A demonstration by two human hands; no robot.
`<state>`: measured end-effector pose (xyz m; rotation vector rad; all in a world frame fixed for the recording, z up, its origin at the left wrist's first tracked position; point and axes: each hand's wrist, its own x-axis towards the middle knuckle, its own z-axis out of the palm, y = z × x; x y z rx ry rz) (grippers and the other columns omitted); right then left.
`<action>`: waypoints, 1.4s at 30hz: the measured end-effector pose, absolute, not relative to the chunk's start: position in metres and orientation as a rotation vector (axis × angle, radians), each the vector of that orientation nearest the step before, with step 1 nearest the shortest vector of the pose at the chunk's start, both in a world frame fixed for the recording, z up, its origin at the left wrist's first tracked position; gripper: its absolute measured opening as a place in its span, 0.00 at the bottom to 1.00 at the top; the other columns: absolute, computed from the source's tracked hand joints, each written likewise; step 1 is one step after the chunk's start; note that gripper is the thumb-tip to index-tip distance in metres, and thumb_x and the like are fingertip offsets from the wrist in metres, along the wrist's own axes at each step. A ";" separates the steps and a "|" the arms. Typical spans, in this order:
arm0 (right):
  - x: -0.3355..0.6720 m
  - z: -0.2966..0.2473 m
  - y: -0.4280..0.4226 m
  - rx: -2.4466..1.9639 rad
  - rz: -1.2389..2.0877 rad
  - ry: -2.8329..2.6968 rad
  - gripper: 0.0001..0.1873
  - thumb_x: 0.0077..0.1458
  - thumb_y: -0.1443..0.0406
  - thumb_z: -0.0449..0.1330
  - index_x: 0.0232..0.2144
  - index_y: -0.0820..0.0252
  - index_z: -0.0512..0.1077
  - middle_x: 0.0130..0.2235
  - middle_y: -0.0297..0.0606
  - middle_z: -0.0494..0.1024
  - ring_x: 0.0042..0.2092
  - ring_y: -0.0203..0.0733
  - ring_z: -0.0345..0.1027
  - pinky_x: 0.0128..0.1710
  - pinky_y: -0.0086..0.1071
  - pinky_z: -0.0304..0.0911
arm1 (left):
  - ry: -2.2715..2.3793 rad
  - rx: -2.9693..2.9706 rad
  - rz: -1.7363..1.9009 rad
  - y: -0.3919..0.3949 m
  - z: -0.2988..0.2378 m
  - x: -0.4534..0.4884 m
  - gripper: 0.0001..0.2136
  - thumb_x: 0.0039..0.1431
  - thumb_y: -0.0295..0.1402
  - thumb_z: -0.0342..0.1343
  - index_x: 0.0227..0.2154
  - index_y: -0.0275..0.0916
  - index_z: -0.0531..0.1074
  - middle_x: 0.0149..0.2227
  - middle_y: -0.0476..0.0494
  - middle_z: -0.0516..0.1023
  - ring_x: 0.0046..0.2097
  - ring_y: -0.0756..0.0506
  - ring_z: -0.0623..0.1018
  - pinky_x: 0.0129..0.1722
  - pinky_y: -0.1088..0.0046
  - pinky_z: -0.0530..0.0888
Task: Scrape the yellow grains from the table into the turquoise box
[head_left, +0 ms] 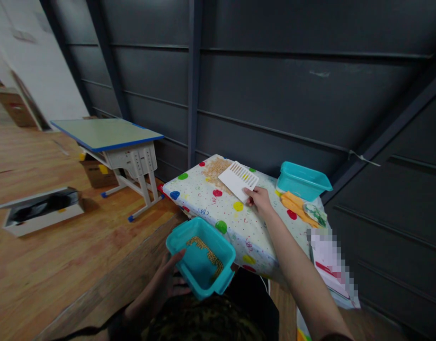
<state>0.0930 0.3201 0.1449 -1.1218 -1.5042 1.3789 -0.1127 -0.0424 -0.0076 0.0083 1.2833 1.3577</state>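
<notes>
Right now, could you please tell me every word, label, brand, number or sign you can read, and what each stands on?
None can be read.
White slotted scoop in the right hand, turquoise tub in the left hand: no lettering visible.
Tablecloth: coloured dots and squiggles, no legible words.
Pixelated item on the right: unreadable.
Green-and-white packet: any print too small.
Cardboard box, far left: marks too blurred.

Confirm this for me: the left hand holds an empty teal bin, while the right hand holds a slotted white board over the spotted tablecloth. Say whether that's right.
Not quite: the teal bin in the left hand is not empty. The head view shows small yellowish grains inside it. The right hand does hold the slotted white board over the spotted tablecloth.
</notes>
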 end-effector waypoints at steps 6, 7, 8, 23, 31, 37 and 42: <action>0.096 0.144 0.315 -1.089 1.459 -1.675 0.19 0.51 0.55 0.86 0.28 0.56 0.82 0.19 0.34 0.77 0.20 0.37 0.64 0.19 0.27 0.57 | 1.378 0.024 1.306 -0.038 0.004 -0.107 0.46 0.79 0.55 0.74 0.89 0.49 0.62 0.58 0.30 0.97 0.47 0.23 1.00 0.53 0.38 0.97; 0.097 0.143 0.315 -1.105 1.458 -1.695 0.19 0.52 0.55 0.86 0.28 0.56 0.82 0.18 0.33 0.76 0.20 0.37 0.63 0.19 0.27 0.56 | 1.395 0.031 1.306 -0.038 0.005 -0.106 0.44 0.80 0.55 0.73 0.89 0.50 0.63 0.58 0.31 0.97 0.46 0.23 0.99 0.52 0.38 0.97; 0.097 0.143 0.314 -1.125 1.447 -1.705 0.19 0.54 0.55 0.85 0.29 0.56 0.81 0.18 0.33 0.75 0.20 0.36 0.62 0.19 0.27 0.55 | 1.408 0.041 1.306 -0.038 0.006 -0.105 0.43 0.80 0.55 0.73 0.88 0.50 0.63 0.59 0.31 0.97 0.45 0.24 0.99 0.51 0.38 0.97; 0.101 0.146 0.326 -1.190 1.156 -1.623 0.19 0.57 0.50 0.84 0.35 0.56 0.86 0.20 0.30 0.76 0.22 0.42 0.66 0.23 0.32 0.59 | 1.287 0.034 1.327 -0.041 -0.015 -0.116 0.54 0.71 0.57 0.83 0.90 0.55 0.61 0.74 0.22 0.90 0.49 0.23 1.00 0.57 0.35 0.96; 0.106 0.141 0.322 -1.176 0.914 -1.711 0.24 0.65 0.42 0.77 0.30 0.52 0.82 0.21 0.35 0.78 0.28 0.51 0.76 0.32 0.37 0.68 | 1.316 -0.035 1.350 -0.039 -0.003 -0.114 0.53 0.74 0.55 0.80 0.92 0.50 0.61 0.66 0.23 0.94 0.56 0.18 0.99 0.60 0.34 0.95; 0.097 0.133 0.313 -1.127 0.619 -1.992 0.29 0.68 0.51 0.75 0.19 0.47 0.69 0.23 0.37 0.79 0.32 0.50 0.74 0.36 0.37 0.62 | 1.336 -0.028 1.352 -0.039 0.006 -0.110 0.49 0.77 0.54 0.77 0.92 0.53 0.61 0.68 0.26 0.94 0.54 0.19 0.99 0.59 0.34 0.95; 0.093 0.134 0.304 -1.109 0.598 -2.055 0.19 0.71 0.58 0.73 0.25 0.50 0.81 0.27 0.38 0.86 0.35 0.53 0.80 0.41 0.37 0.67 | 1.297 -0.028 1.309 -0.037 -0.003 -0.117 0.47 0.81 0.54 0.75 0.92 0.54 0.60 0.68 0.25 0.94 0.49 0.23 1.00 0.54 0.36 0.96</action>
